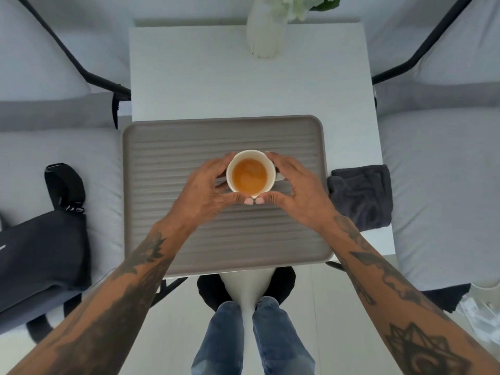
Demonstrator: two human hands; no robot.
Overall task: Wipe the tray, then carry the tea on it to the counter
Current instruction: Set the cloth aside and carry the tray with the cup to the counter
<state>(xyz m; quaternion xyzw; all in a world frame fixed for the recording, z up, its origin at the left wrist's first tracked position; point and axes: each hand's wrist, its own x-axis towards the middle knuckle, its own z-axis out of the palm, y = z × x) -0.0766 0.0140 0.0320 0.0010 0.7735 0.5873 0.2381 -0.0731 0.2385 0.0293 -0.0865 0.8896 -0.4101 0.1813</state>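
Observation:
A white cup of amber tea (250, 174) stands near the middle of the grey ribbed tray (167, 147). The tray lies on the near end of the small white table (243, 85) and overhangs its left and front edges. My left hand (205, 190) cups the left side of the tea cup and my right hand (295, 190) cups the right side, thumbs meeting at the near rim. A dark grey folded cloth (362, 196) lies on the table just right of the tray.
A white vase with pale flowers (266, 31) stands at the table's far end. Grey cushioned seats with black frames flank the table on both sides. A black bag (40, 253) sits on the left seat. My legs in jeans show below.

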